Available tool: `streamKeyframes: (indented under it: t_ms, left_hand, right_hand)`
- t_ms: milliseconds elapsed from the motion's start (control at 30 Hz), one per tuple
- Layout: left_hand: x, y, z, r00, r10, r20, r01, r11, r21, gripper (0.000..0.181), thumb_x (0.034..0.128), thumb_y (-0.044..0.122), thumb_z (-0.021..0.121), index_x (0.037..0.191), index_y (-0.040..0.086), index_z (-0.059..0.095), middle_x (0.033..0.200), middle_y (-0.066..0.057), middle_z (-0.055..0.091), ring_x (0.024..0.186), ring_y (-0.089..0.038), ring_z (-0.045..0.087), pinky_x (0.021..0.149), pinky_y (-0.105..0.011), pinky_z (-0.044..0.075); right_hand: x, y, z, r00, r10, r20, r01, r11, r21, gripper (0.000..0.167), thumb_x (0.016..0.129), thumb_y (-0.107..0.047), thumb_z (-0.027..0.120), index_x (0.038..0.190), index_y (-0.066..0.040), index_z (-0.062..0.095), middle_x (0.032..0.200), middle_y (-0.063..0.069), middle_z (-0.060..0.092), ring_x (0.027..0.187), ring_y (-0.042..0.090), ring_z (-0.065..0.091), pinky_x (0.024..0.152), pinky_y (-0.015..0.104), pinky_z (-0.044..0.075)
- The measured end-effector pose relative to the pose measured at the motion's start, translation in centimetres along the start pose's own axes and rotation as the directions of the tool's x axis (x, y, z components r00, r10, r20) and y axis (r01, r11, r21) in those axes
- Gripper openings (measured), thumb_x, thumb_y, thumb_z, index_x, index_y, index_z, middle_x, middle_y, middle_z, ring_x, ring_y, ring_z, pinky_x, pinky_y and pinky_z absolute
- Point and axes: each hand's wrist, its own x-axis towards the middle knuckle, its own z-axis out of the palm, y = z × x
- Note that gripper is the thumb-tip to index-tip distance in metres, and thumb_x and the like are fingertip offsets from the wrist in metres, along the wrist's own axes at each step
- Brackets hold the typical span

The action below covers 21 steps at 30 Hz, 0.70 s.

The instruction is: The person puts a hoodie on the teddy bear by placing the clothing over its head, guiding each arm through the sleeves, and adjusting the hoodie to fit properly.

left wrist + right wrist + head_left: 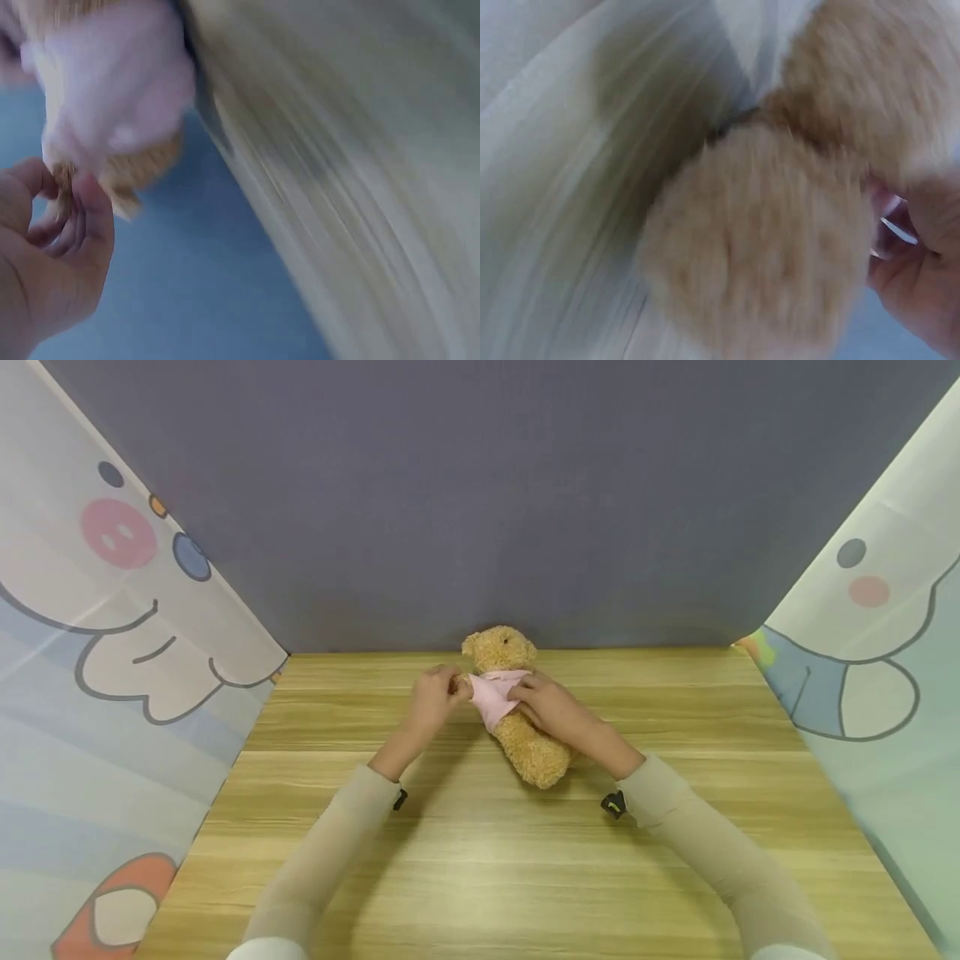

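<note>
A tan plush teddy bear (534, 752) in a pink shirt (491, 696) is at the table's far edge, its head toward the dark back wall. My left hand (433, 700) pinches the bear's paw, which sticks out of the sleeve; the left wrist view shows the paw (66, 186) between thumb and fingers. On the bear's other side my right hand (557, 710) grips its shirted body with curled fingers. The right wrist view is blurred; two furry legs (754, 247) fill it, and part of my right hand (922, 255) shows behind them.
The bear is on a wood-grain table (480, 868). A dark grey panel (480, 510) rises behind the far edge. Curtains with cartoon prints hang at the left (97, 693) and right (885, 677) sides.
</note>
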Motion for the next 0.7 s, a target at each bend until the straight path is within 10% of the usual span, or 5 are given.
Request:
streamKeyframes:
  t_ms: [267, 467, 700]
  left_hand:
    - [0.7, -1.8, -1.1, 0.959, -0.233, 0.164, 0.264, 0.941, -0.211, 0.022, 0.1005, 0.021, 0.057, 0.109, 0.003, 0.067, 0.089, -0.01, 0.07, 0.072, -0.028, 0.071, 0.055, -0.03, 0.055]
    - [0.8, -1.2, -1.0, 0.964, -0.207, 0.168, 0.237, 0.954, -0.182, 0.034, 0.0991, 0.036, 0.066, 0.114, 0.006, 0.068, 0.099, -0.012, 0.072, 0.082, -0.023, 0.071, 0.065, -0.032, 0.057]
    - [0.1, -2.2, -0.5, 0.976, -0.168, 0.14, 0.19, 0.968, -0.166, 0.016, 0.0923, 0.001, 0.064, 0.107, -0.002, 0.067, 0.085, -0.012, 0.066, 0.058, -0.016, 0.052, 0.05, -0.025, 0.044]
  right_hand:
    - [-0.8, -0.8, 0.5, 0.999, 0.036, -0.004, -0.036, 0.999, 0.007, 0.017, 0.103, -0.008, 0.059, 0.117, -0.001, 0.065, 0.11, 0.014, 0.064, 0.103, 0.029, 0.064, 0.097, 0.043, 0.053]
    - [0.3, -2.1, 1.1, 0.994, 0.101, -0.04, -0.105, 0.988, -0.111, 0.016, 0.103, -0.017, 0.062, 0.109, -0.003, 0.065, 0.101, 0.011, 0.062, 0.094, 0.027, 0.061, 0.087, 0.042, 0.052]
    - [-0.4, -2.7, 1.6, 0.999, -0.025, -0.044, 0.019, 0.993, -0.12, 0.014, 0.097, -0.015, 0.07, 0.108, -0.005, 0.068, 0.104, 0.008, 0.067, 0.102, 0.025, 0.065, 0.092, 0.036, 0.056]
